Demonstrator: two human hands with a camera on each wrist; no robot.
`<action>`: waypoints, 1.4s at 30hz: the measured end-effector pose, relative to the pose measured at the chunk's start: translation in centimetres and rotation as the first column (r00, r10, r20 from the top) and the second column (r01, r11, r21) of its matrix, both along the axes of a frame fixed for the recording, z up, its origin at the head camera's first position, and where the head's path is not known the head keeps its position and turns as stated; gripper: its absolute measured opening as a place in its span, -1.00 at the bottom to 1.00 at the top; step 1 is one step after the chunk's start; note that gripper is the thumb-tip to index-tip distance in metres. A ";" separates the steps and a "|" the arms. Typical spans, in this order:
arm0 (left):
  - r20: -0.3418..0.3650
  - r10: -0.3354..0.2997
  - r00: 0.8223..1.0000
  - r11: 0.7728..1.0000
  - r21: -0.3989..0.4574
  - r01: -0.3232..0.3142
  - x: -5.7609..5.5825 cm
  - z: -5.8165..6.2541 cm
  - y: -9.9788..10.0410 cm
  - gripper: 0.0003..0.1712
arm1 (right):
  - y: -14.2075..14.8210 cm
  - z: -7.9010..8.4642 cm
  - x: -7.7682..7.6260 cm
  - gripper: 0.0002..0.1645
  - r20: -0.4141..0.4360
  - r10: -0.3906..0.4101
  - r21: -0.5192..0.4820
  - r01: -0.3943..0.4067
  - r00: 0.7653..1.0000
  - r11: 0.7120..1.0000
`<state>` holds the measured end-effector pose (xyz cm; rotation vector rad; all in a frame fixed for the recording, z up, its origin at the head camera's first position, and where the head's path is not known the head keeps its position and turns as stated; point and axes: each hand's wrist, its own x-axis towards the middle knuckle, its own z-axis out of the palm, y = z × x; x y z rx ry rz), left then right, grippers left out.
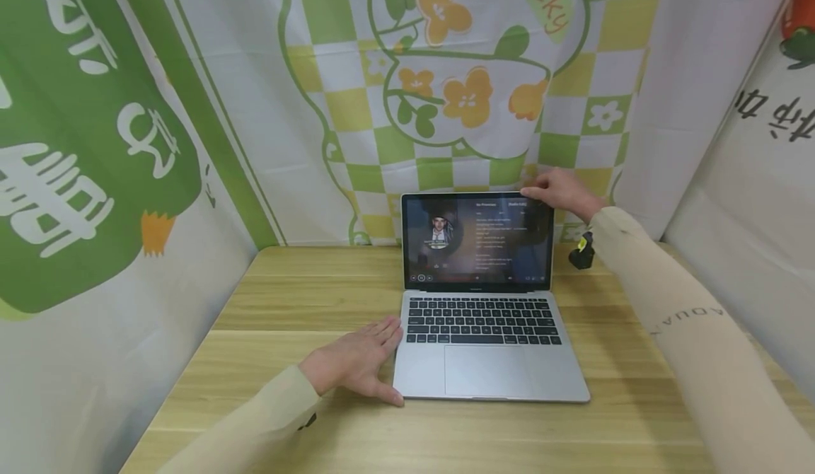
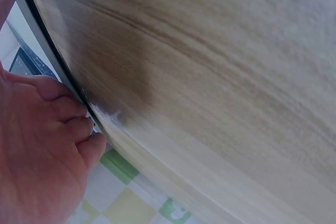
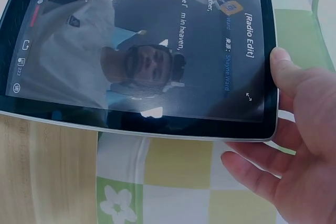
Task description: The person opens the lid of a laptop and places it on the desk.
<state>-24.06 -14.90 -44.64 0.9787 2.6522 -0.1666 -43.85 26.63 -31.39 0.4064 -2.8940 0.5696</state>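
Note:
A silver laptop (image 1: 487, 371) stands unfolded on the wooden table, its lit screen (image 1: 479, 240) showing a music player with lyrics. My right hand (image 1: 563, 192) pinches the lid's top right corner. In the right wrist view, the thumb of that right hand (image 3: 307, 124) lies at the screen's edge and its fingers reach behind the lid. My left hand (image 1: 356, 361) rests at the left side of the laptop's base, fingers along the edge and thumb near the front corner. The left wrist view shows this left hand (image 2: 44, 145) against the base's thin edge.
The wooden table (image 1: 305, 283) extends to both sides of the laptop. Behind it hangs a green, white and yellow checked curtain (image 1: 356, 113). A green and white printed sheet (image 1: 83, 141) covers the left side, a white one (image 1: 732, 198) the right. A dark device sits at the right wrist.

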 end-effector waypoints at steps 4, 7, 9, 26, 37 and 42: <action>-0.001 -0.001 1.000 1.000 0.002 0.001 0.0 0.1 0.0 0.45 | 0.1 -0.2 0.0 -0.47 0.008 -0.002 -0.007 0.002 1.000 1.000; 0.000 -0.002 1.000 1.000 0.006 0.002 0.1 0.1 0.0 0.45 | 0.4 -0.4 -0.1 -0.49 0.009 -0.003 -0.021 0.003 1.000 1.000; 0.001 -0.004 1.000 1.000 0.007 0.004 0.1 0.1 0.0 0.44 | 0.6 -0.5 -0.1 -0.51 0.008 -0.006 -0.033 0.006 1.000 0.999; -0.011 -0.019 1.000 1.000 -0.002 0.019 0.1 -0.1 0.0 0.45 | 2.2 -0.9 0.6 -0.45 0.112 -0.015 -0.124 0.028 0.994 0.992; -0.032 -0.026 0.999 1.000 -0.008 0.026 -0.1 -0.1 0.0 0.46 | 2.5 -0.1 1.6 -0.52 0.088 0.023 -0.081 -0.016 0.996 0.997; -0.026 -0.015 1.000 1.000 -0.010 0.015 -0.3 0.2 0.3 0.46 | 2.7 0.3 2.2 -0.54 0.070 0.039 -0.054 -0.035 0.997 0.998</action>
